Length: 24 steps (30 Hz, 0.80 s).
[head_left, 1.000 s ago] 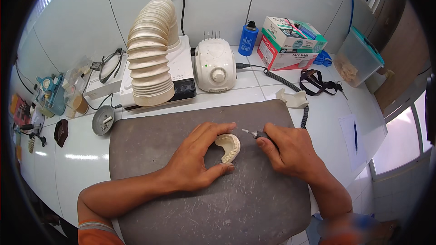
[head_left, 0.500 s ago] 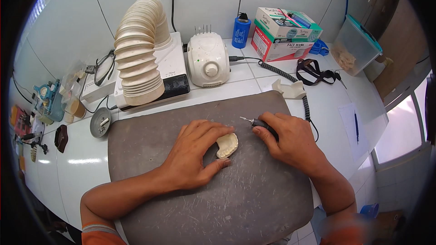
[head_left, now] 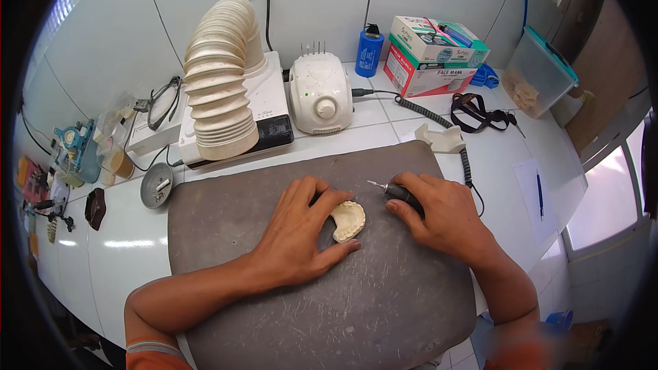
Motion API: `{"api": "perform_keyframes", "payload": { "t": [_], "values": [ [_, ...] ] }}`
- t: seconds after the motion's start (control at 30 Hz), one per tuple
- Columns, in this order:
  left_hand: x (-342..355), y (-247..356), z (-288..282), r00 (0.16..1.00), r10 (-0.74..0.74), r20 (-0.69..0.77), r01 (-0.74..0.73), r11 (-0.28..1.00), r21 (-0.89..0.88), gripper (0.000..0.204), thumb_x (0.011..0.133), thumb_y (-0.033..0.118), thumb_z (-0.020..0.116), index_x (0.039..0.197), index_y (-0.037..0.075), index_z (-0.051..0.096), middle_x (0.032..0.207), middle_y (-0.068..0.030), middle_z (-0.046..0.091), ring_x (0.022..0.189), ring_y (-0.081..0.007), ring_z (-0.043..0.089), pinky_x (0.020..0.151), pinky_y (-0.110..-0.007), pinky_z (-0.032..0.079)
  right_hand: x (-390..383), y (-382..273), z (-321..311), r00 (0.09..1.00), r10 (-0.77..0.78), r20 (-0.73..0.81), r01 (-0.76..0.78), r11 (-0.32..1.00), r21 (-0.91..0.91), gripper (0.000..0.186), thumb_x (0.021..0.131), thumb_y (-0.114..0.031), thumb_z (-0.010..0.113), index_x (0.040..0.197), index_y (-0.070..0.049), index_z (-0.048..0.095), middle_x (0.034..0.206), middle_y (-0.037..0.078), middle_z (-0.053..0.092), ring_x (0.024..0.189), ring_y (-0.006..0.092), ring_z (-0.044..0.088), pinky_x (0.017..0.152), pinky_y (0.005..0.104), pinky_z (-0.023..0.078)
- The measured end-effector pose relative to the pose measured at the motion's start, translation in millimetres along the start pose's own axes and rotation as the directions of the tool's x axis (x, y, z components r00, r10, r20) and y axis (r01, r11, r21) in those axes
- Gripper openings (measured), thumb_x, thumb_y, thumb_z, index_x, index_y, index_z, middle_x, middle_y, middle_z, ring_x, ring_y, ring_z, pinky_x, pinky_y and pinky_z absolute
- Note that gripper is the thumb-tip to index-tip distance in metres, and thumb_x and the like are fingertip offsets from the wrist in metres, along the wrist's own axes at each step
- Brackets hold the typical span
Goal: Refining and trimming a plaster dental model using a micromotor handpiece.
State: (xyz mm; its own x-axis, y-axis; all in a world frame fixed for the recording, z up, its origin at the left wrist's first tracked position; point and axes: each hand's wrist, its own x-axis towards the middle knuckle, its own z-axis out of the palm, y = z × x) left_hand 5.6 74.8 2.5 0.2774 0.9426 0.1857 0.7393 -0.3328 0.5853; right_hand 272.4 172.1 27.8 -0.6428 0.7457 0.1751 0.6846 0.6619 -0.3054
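The cream dental cast lies at the fingertips of the person's left hand, on its right side, with the fingers at the cast's upper edge and the thumb at its lower edge. That hand is partly open, bent around the cast and gripping it. The right hand is closed around a dark handpiece, whose metal tip points left, near the cast but apart from it.

There is 1 cast and 1 handpiece. Behind them stand 1 ribbed hose, 1 white control unit with a knob, 1 blue canister and 2 stacked boxes. To the right are 1 white cradle, 1 clear bin with a teal lid, and 1 pen on 1 paper sheet. On the left sits 1 grey dish.

A scratched grey-brown mat covers part of the white tiled counter. Pale wall panels rise behind it, and bright panes show at the right.
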Motion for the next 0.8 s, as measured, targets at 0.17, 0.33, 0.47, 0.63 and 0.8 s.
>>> {"api": "perform_keyframes", "payload": {
  "t": [0.17,0.33,0.47,0.63,0.8],
  "values": [
    [0,-2,-3,0.998,-0.022,-0.058,0.010,0.979,-0.202,0.068,0.090,0.022,0.092,0.150,0.011,0.062,0.139,-0.0191,0.052,0.132,-0.0399,0.056,0.113,-0.050,0.048,0,1,0,1.000,0.005,0.017,-0.006,1.000,0.024,0.039,0.107,-0.047,0.073,0.122,-0.010,0.072,0.096,0.015,0.078,0.087,0.0386,0.077,0.076,0.0511,0.059],
    [-2,0,-7,0.997,-0.009,-0.072,-0.009,0.969,-0.246,0.066,0.090,0.015,0.091,0.150,0.015,0.063,0.142,-0.0163,0.053,0.135,-0.0371,0.059,0.113,-0.048,0.051,-1,0,-1,0.999,0.023,0.044,-0.024,0.999,0.031,0.044,0.106,-0.049,0.073,0.125,-0.010,0.071,0.098,0.014,0.078,0.090,0.0379,0.078,0.078,0.0511,0.059],
    [1,-3,-6,0.993,-0.010,-0.115,-0.026,0.950,-0.311,0.064,0.089,0.014,0.092,0.145,0.012,0.064,0.141,-0.0140,0.058,0.131,-0.0318,0.064,0.110,-0.044,0.055,-1,-2,-3,0.999,0.017,0.043,-0.018,1.000,0.019,0.044,0.107,-0.049,0.072,0.125,-0.010,0.071,0.099,0.014,0.078,0.090,0.0379,0.077,0.078,0.0511,0.059],
    [2,-5,-3,0.991,-0.014,-0.132,-0.034,0.935,-0.354,0.062,0.088,0.015,0.095,0.141,0.009,0.063,0.138,-0.0119,0.063,0.130,-0.0271,0.066,0.109,-0.041,0.058,-1,-6,0,0.999,-0.037,-0.038,0.040,0.996,0.080,0.032,0.110,-0.038,0.070,0.121,-0.009,0.069,0.097,0.015,0.076,0.082,0.0402,0.075,0.073,0.0504,0.058],
    [2,-5,-3,0.993,0.000,-0.119,-0.044,0.928,-0.369,0.061,0.088,0.015,0.096,0.139,0.005,0.063,0.139,-0.0126,0.064,0.127,-0.0250,0.068,0.109,-0.039,0.058,-4,-15,-7,0.991,-0.137,-0.003,0.136,0.975,0.176,0.025,0.111,-0.031,0.067,0.113,-0.006,0.065,0.091,0.017,0.073,0.076,0.0420,0.072,0.067,0.0518,0.054]
  ]
}}
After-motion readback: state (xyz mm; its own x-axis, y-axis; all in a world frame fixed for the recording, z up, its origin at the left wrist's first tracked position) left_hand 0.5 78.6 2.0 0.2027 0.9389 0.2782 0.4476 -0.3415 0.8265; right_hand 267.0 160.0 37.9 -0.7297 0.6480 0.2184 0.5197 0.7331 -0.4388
